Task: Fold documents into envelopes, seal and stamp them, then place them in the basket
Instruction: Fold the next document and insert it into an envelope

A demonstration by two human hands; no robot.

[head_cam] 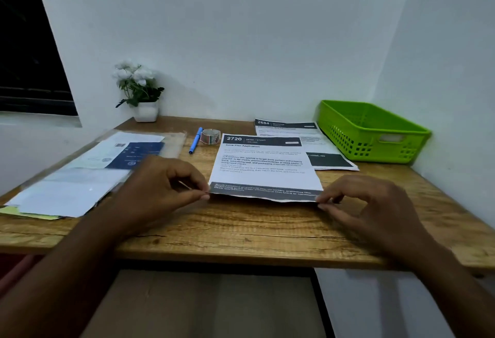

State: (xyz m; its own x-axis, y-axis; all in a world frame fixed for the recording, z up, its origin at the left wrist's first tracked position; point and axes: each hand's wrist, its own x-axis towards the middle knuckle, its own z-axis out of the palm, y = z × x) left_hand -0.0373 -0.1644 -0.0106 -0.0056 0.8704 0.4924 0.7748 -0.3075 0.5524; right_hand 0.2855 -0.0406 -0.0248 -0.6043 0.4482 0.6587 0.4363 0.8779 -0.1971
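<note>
A printed document headed 2720 [263, 162] lies flat in the middle of the wooden desk [241, 228]. My left hand [163, 185] pinches its near left corner between thumb and forefinger. My right hand [359, 201] pinches the near right corner, and that near edge is lifted slightly off the wood. A second document headed 2684 [302, 134] lies behind it, partly covered. The green plastic basket [375, 134] stands empty at the back right. A stack of envelopes and papers [80, 177] lies at the left.
A blue pen [195, 140] and a roll of tape [210, 136] lie behind the document. A white pot with white flowers [139, 91] stands at the back left by the wall. White walls close off the back and right sides.
</note>
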